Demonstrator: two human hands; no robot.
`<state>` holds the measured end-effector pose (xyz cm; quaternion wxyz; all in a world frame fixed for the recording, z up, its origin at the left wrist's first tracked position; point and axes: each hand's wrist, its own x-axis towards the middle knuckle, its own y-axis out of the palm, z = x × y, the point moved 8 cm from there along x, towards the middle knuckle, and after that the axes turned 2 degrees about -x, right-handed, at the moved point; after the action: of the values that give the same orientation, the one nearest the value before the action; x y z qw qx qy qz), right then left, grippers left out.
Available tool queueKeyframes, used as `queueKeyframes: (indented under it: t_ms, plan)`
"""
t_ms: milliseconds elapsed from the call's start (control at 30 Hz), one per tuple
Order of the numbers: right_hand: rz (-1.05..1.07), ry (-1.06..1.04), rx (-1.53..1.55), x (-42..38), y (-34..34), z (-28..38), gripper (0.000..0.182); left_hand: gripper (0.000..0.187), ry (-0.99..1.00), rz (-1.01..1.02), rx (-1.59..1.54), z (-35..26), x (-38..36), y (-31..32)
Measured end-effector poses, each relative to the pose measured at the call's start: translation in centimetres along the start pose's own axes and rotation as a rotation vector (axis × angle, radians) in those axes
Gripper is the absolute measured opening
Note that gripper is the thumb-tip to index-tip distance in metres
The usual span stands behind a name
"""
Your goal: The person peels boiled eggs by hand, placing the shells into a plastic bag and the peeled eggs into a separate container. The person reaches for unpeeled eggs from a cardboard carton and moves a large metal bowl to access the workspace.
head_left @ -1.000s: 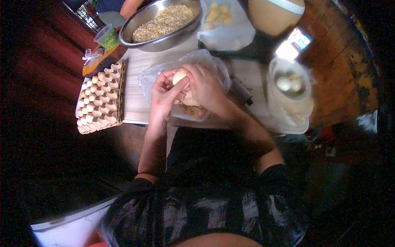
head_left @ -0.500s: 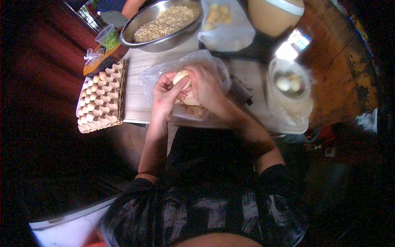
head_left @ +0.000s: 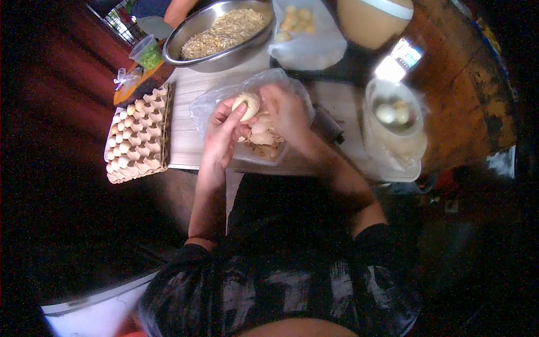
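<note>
My left hand [head_left: 223, 126] is closed around a pale egg [head_left: 246, 108], with the thumb pressed on its front. Smooth whitish surface shows on the egg, and a browner patch covers its upper part. Just right of the egg is my right hand [head_left: 286, 111], slightly blurred, its fingers curled and drawn together; whatever they pinch, if anything, is hidden. Below both hands a clear plastic bag [head_left: 203, 106] lies spread on the table, holding a heap of broken eggshells [head_left: 264, 136].
An egg carton [head_left: 151, 135] stands left, partly filled. Behind are a steel basin [head_left: 174, 54] of straw-like husks, a plastic bag of round yellowish things [head_left: 306, 48], and a tan pot [head_left: 375, 22]. At right, a bowl [head_left: 412, 124] holds peeled eggs beside a lit phone [head_left: 405, 56]. Another person's arm [head_left: 178, 12] shows at top.
My right hand has come away from the egg to the right. More of the egg and of the shell heap is now uncovered. My left hand still holds the egg.
</note>
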<state>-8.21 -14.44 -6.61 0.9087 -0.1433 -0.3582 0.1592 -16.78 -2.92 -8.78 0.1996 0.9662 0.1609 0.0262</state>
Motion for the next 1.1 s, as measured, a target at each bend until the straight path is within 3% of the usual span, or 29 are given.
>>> queueKeyframes:
  t_ms: [67, 167, 300, 400, 467, 667, 1100]
  plan:
    - [-0.043, -0.179, 0.007, 0.1, -0.2, 1.2, 0.021, 0.023, 0.017, -0.025, -0.010, 0.4, 0.2, -0.6]
    - [0.042, -0.051, 0.166, 0.1, -0.5, 2.2, 0.021, 0.026, 0.095, -0.062, 0.026, 0.1, 0.2, -0.3]
    - [0.013, -0.116, 0.147, -0.1, -0.4, 2.3, 0.020, 0.029, 0.225, -0.071, 0.188, -0.8, 0.2, -0.2]
    - [0.170, 0.024, 0.320, -0.2, 1.1, 1.2, 0.023, 0.030, 0.227, -0.074, 0.224, -1.2, 0.0, 0.0]
    - [0.115, -0.104, 0.275, -0.1, 0.9, 1.4, 0.025, 0.030, 0.225, -0.085, 0.234, -1.1, 0.0, 0.0]
    - [0.029, -0.200, 0.098, -0.5, 0.5, 1.6, 0.020, 0.030, 0.189, -0.111, 0.221, -0.7, 0.2, -0.3]
    - [-0.085, -0.024, 0.124, -0.8, -0.5, 1.2, 0.015, 0.031, 0.125, -0.077, 0.213, -0.3, 0.2, 0.2]
